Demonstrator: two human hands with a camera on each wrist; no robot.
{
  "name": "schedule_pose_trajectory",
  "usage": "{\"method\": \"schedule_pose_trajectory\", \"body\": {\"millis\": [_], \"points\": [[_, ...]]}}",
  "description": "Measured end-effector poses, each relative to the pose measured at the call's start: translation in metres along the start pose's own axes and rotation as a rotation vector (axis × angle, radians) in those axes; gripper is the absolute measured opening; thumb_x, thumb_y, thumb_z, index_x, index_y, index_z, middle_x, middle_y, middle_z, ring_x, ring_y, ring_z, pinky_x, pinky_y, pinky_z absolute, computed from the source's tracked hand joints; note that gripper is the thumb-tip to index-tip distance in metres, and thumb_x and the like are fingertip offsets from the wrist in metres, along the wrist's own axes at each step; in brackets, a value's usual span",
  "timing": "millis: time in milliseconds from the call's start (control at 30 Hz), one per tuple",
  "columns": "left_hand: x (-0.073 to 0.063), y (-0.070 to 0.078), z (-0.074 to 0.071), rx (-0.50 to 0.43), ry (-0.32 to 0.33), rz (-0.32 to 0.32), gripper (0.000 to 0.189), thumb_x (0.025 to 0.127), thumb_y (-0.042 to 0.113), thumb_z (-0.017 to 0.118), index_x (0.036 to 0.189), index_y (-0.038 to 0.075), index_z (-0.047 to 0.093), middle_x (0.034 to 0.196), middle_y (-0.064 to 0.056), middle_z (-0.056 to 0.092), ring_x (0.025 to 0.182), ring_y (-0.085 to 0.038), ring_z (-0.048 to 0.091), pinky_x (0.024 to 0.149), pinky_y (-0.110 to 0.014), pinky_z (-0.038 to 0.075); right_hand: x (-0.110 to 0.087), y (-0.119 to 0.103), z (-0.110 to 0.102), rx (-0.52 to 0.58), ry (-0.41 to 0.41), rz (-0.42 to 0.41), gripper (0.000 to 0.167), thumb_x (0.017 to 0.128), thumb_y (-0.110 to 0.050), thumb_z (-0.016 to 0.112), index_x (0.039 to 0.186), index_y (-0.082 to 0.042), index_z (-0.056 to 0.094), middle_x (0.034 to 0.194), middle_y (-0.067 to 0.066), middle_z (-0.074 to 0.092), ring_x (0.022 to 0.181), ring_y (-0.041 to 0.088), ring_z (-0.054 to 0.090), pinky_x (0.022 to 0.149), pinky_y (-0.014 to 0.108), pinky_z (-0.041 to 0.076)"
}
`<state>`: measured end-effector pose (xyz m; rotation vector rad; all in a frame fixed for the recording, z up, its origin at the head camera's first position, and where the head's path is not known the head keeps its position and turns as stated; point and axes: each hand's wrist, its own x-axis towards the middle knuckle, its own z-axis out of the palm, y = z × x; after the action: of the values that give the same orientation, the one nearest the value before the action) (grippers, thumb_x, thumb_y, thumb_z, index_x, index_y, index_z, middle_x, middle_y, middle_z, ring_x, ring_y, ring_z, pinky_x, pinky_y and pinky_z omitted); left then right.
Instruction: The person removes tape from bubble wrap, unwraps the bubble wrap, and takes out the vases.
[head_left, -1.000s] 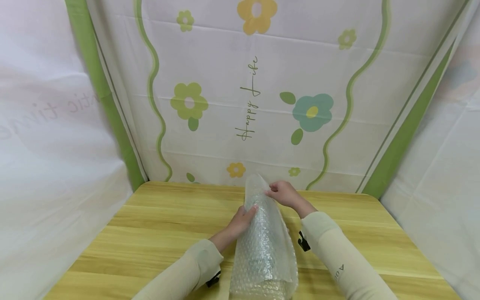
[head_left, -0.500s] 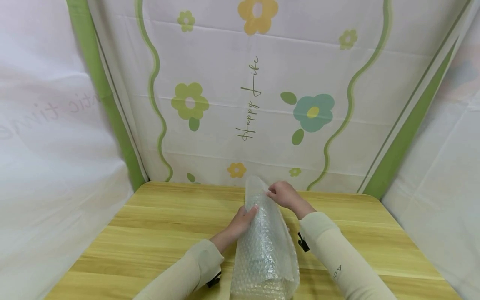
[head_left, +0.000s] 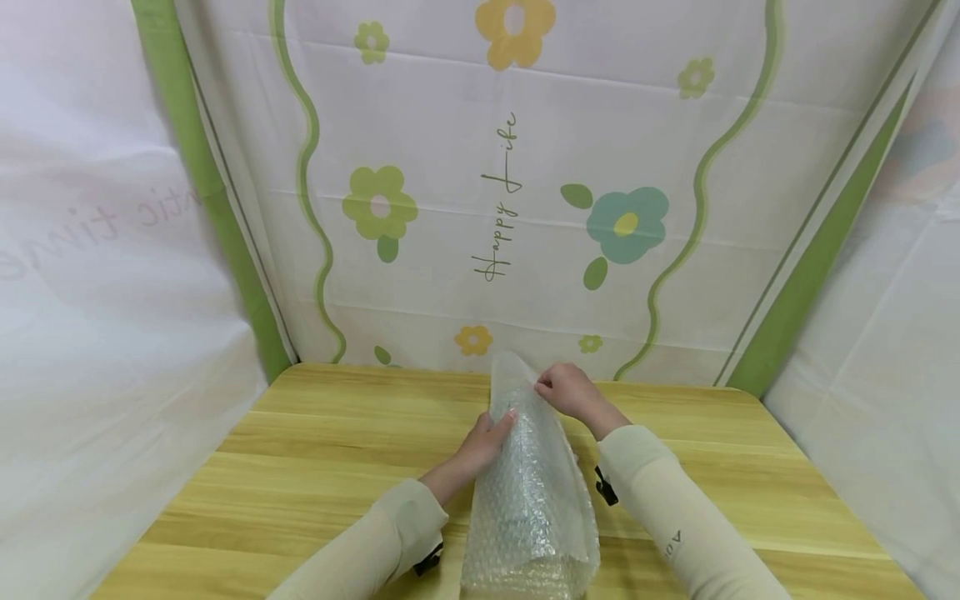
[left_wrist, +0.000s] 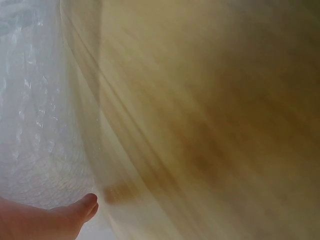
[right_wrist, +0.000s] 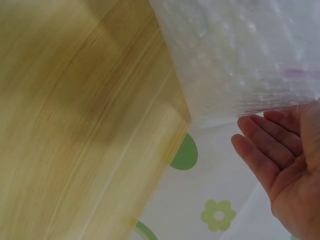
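Note:
A long bundle of clear bubble wrap [head_left: 528, 500] stretches along the middle of the table, narrowing toward the back; what lies inside is blurred by the layers. My left hand [head_left: 480, 443] grips its left side partway up, thumb on top and the other fingers hidden beneath. At the upper right edge, near the far end, my right hand [head_left: 572, 390] pinches the wrap between thumb and curled fingers. In the right wrist view the fingers [right_wrist: 265, 135] sit right at the wrap's edge. The left wrist view shows fingertips [left_wrist: 86, 205] against the wrap's side.
The bundle lies on a wood-grain table [head_left: 322, 467]. A white curtain [head_left: 435, 275] printed with flowers hangs right behind the table's back edge. More white cloth [head_left: 112, 333] closes in the left and right sides.
The bubble wrap and my right hand have shifted very slightly since a second ago. My left hand keeps its hold in nearly the same place.

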<state>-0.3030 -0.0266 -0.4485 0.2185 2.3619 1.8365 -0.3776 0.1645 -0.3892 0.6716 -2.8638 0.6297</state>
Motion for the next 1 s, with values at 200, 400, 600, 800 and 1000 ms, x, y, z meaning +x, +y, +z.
{"method": "schedule_pose_trajectory", "body": {"millis": [200,400,600,800,1000], "points": [[0.0003,0.0,-0.0002,0.009,0.008,0.008,0.071,0.098,0.057,0.045,0.133,-0.005,0.038,0.109,-0.013,0.053,0.099,-0.027,0.054,0.087,-0.048,0.046,-0.0004,-0.0009,0.0012,-0.009,0.024,-0.007,0.016,0.094,-0.013,0.063,0.09,-0.004,0.077,0.076,0.0,0.067,0.062,0.013,0.052,0.064,0.033,0.048],[0.0007,0.0009,-0.0008,0.012,0.009,0.007,0.072,0.097,0.057,0.045,0.133,-0.006,0.037,0.109,-0.013,0.053,0.1,-0.028,0.054,0.087,-0.049,0.046,-0.0012,-0.0022,0.0001,-0.017,0.038,-0.017,0.017,0.094,-0.011,0.062,0.09,-0.003,0.077,0.078,0.002,0.069,0.063,0.012,0.053,0.066,0.034,0.049],[0.0017,0.0,-0.0011,0.008,0.008,0.014,0.07,0.098,0.056,0.045,0.131,-0.006,0.039,0.107,-0.013,0.053,0.097,-0.027,0.055,0.085,-0.048,0.047,-0.0008,-0.0015,-0.0005,-0.02,0.054,-0.039,0.019,0.093,-0.009,0.06,0.085,-0.004,0.077,0.066,-0.001,0.061,0.057,0.013,0.048,0.061,0.032,0.044],[0.0043,-0.0019,-0.0006,-0.018,-0.011,0.058,0.061,0.099,0.051,0.046,0.126,-0.004,0.043,0.102,-0.011,0.057,0.09,-0.023,0.058,0.08,-0.041,0.049,0.0003,-0.0007,0.0008,-0.023,0.058,-0.041,0.022,0.093,-0.009,0.06,0.076,-0.008,0.073,0.06,-0.004,0.055,0.055,0.012,0.045,0.059,0.031,0.042],[0.0047,-0.0019,-0.0006,-0.039,-0.026,0.062,0.06,0.1,0.05,0.045,0.127,-0.003,0.043,0.101,-0.009,0.057,0.089,-0.021,0.058,0.08,-0.039,0.049,0.0009,-0.0009,0.0015,-0.03,0.058,-0.027,0.028,0.093,-0.009,0.058,0.066,-0.01,0.066,0.055,-0.004,0.049,0.053,0.013,0.042,0.058,0.031,0.041]]}}
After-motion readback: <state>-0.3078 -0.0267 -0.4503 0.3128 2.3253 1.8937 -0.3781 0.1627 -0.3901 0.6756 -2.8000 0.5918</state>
